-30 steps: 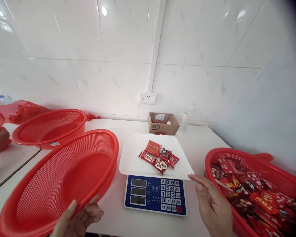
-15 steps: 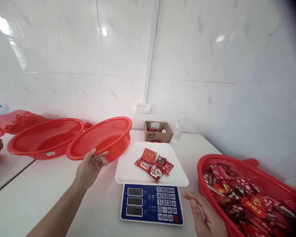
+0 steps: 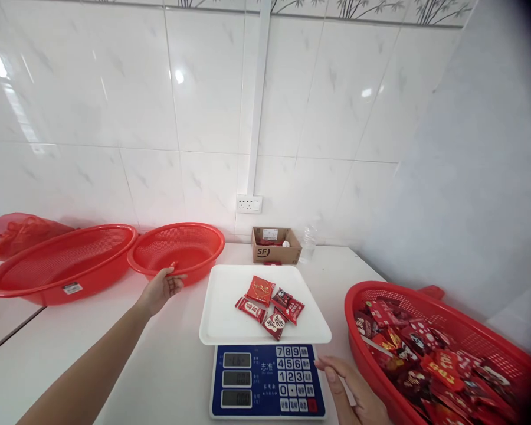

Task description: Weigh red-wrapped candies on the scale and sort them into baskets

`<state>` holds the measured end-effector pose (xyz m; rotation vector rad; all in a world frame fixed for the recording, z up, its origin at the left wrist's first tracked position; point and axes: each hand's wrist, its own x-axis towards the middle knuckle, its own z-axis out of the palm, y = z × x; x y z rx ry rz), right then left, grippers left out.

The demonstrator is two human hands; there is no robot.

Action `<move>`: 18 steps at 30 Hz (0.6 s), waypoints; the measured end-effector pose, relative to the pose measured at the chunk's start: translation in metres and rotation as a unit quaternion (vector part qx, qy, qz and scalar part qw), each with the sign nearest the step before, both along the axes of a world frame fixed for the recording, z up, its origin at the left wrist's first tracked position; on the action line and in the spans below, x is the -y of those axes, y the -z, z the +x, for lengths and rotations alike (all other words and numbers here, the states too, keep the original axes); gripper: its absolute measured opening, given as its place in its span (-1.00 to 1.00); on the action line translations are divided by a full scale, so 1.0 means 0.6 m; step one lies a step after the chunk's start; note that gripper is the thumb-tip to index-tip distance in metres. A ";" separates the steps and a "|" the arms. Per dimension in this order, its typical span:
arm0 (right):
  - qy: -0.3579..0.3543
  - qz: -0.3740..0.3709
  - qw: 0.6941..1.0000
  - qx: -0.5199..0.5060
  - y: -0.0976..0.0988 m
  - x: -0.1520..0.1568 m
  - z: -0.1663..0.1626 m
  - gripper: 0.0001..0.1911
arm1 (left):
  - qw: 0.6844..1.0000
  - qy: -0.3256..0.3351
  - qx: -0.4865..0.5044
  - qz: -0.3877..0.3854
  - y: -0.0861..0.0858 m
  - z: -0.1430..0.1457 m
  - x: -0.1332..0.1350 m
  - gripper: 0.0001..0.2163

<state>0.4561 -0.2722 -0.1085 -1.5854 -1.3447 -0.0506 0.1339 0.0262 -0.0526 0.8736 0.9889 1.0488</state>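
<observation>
Left hand (image 3: pixel 161 289): fingers clamped on near rim of small basket (image 3: pixel 190 245), which sits back left on table (image 3: pixel 172 366), just beside wide basket (image 3: pixel 57 262).
Right hand (image 3: pixel 349 392): fingers spread, empty, by scale (image 3: pixel 268 383) front corner.
Tray (image 3: pixel 221 319) with packets (image 3: pixel 269 304): atop scale, close right of small basket.
Full basket (image 3: pixel 425 295): at right edge.
Box (image 3: pixel 274 247), bottle (image 3: pixel 308 243): against wall.
Bare table left of scale.

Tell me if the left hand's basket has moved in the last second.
Yes. The basket moved back, from left of the scale to by the wall.
</observation>
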 end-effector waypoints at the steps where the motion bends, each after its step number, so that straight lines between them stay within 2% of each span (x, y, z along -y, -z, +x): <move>1: 0.006 0.003 1.000 -0.005 0.001 -0.001 -0.002 -0.73 | 1.000 -0.002 -0.023 0.000 0.008 -0.002 -0.001 -0.78; 5: 0.015 -0.008 1.000 0.026 -0.001 -0.011 -0.001 -0.74 | 0.992 0.021 -0.120 0.030 0.026 -0.006 0.006 -0.73; 9: 0.015 -0.035 0.995 0.096 -0.010 -0.035 0.004 -0.70 | 0.958 0.106 -0.246 0.106 0.015 0.013 0.041 -0.61; 13: 0.010 -0.091 0.988 0.122 -0.016 -0.067 0.002 -0.60 | 0.884 0.143 -0.365 0.254 -0.009 0.066 0.099 -0.65; 16: 0.000 -0.131 0.984 0.123 -0.017 -0.082 -0.003 -0.57 | 0.812 0.195 -0.403 0.374 -0.022 0.112 0.141 -0.80; 18: -0.005 -0.147 0.981 0.124 -0.019 -0.086 -0.005 -0.56 | 0.762 0.238 -0.416 0.435 -0.024 0.139 0.160 -0.80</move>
